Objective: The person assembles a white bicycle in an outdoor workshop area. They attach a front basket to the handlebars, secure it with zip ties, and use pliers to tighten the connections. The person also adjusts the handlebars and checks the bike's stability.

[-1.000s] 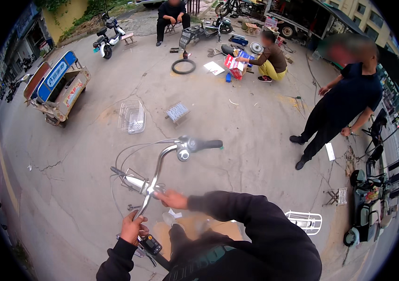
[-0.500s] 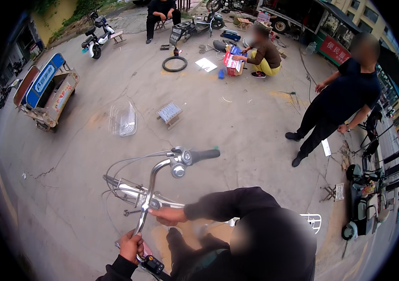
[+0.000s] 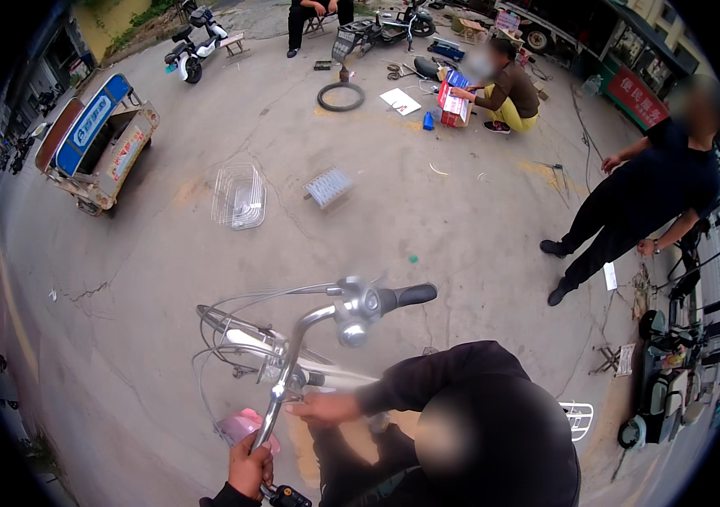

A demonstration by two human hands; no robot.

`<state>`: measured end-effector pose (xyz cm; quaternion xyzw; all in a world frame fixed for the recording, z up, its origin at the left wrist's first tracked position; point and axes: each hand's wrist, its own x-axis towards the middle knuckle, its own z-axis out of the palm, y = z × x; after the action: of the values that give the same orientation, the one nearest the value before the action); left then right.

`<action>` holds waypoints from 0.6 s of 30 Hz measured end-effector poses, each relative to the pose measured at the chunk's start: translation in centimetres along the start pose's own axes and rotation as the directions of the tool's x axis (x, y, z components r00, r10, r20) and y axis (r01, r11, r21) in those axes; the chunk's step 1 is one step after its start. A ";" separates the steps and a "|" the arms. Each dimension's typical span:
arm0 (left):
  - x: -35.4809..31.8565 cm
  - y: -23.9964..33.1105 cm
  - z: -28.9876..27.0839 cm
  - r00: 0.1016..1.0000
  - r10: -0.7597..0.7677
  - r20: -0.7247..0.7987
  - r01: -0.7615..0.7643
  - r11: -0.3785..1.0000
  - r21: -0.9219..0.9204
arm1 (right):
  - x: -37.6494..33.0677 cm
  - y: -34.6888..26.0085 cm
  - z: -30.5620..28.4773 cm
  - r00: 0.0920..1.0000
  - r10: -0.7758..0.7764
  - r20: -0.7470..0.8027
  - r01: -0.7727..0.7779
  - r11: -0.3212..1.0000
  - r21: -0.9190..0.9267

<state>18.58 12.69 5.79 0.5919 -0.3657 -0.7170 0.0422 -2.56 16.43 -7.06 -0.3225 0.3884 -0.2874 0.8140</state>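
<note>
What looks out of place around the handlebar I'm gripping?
A wire basket sits loose on the pavement ahead, fixed to no bike; beyond it, a black tire lies flat with no wheel inside. Both look detached. The handlebar in your left hand shows no clear damage.

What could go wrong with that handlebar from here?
The curved silver metal handlebar might swing: the bare left hand grips one side, but the black tubular grip at its other end is unheld. If it turns, the thin grey looping cables could snag. The bare right hand, fingers close to the bar's middle, might get pinched.
</note>
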 end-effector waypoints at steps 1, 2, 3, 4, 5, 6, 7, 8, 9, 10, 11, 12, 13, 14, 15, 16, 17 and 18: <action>0.3 0.2 0.2 1.000 -0.005 0.010 0.005 1.000 0.001 | 0.2 0.4 -0.5 1.000 0.008 0.002 -0.007 1.000 -0.022; 0.5 0.0 0.2 1.000 -0.015 0.006 0.015 1.000 0.013 | 0.3 1.0 -0.9 1.000 0.016 0.004 -0.016 0.999 -0.044; 1.2 -1.4 -0.4 0.997 0.076 0.015 -0.077 0.994 0.084 | 0.9 1.9 -1.6 0.998 -0.039 0.057 0.043 0.998 -0.055; 1.2 -1.3 -0.3 0.988 0.151 0.022 -0.153 0.975 0.163 | 1.1 2.2 -0.9 0.998 -0.060 -0.033 0.056 0.994 -0.095; 1.4 -0.8 -0.1 0.989 0.138 0.043 -0.143 0.979 0.146 | 1.2 1.8 -2.4 0.999 0.039 0.026 -0.033 0.977 -0.212; 1.2 -0.5 0.0 0.990 0.135 0.031 -0.138 0.979 0.148 | 0.6 0.7 -2.5 0.981 0.165 0.105 -0.126 0.943 -0.309; 0.6 -0.8 -0.2 0.994 0.108 0.001 -0.107 0.983 0.151 | -0.2 -1.1 -2.1 0.964 0.193 0.184 -0.144 0.957 -0.251; 0.8 -1.4 -0.2 0.995 0.098 -0.010 -0.095 0.985 0.146 | -0.9 -2.4 -2.3 0.945 0.220 0.242 -0.171 0.963 -0.209; 1.4 -1.9 -0.3 0.972 0.229 0.047 -0.232 0.966 0.112 | -0.3 -0.8 -2.7 0.938 0.165 0.305 -0.160 0.986 -0.043; 1.3 -1.5 -0.3 0.986 0.166 0.034 -0.168 0.981 0.092 | 0.2 -0.8 -2.2 0.975 0.114 0.191 -0.108 0.993 -0.043; 1.5 -0.7 -0.1 0.995 0.101 0.021 -0.103 0.993 0.062 | -0.1 -0.7 -1.7 0.995 0.060 0.081 -0.056 0.997 -0.051; 0.2 -0.4 -0.1 0.999 0.023 -0.031 -0.023 1.000 0.001 | -0.1 -0.3 -0.6 1.000 0.018 0.023 -0.017 0.998 -0.064; -0.1 -0.5 -0.2 1.000 0.007 0.001 -0.007 1.000 0.019 | 0.1 1.4 -0.6 0.999 0.025 -0.032 -0.027 0.997 -0.067; 0.6 -0.6 -0.7 1.000 0.012 0.021 -0.012 1.000 0.023 | 0.4 1.0 -0.8 0.998 0.036 -0.052 -0.039 0.998 -0.053; 0.7 -0.2 -0.9 0.997 0.063 0.042 -0.066 0.994 0.090 | 0.3 0.6 -0.9 0.997 0.039 -0.072 -0.042 0.999 -0.035; 0.8 0.0 -0.6 0.994 0.094 0.058 -0.102 0.981 0.166 | -0.8 -1.3 -0.3 0.996 0.066 -0.068 -0.063 0.997 0.036; 1.0 -0.3 -0.3 0.992 0.125 0.020 -0.127 0.963 0.237 | -0.8 -1.3 -0.7 0.996 0.084 -0.028 -0.080 0.991 0.109; 0.9 -0.4 -0.4 0.989 0.148 -0.003 -0.140 0.938 0.317 | -0.5 -0.7 -0.8 0.994 0.107 -0.004 -0.104 0.978 0.183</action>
<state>18.79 12.40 4.82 0.5723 -0.5175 -0.6362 0.0040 -3.64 16.10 -6.69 -0.2234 0.3826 -0.2806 0.8515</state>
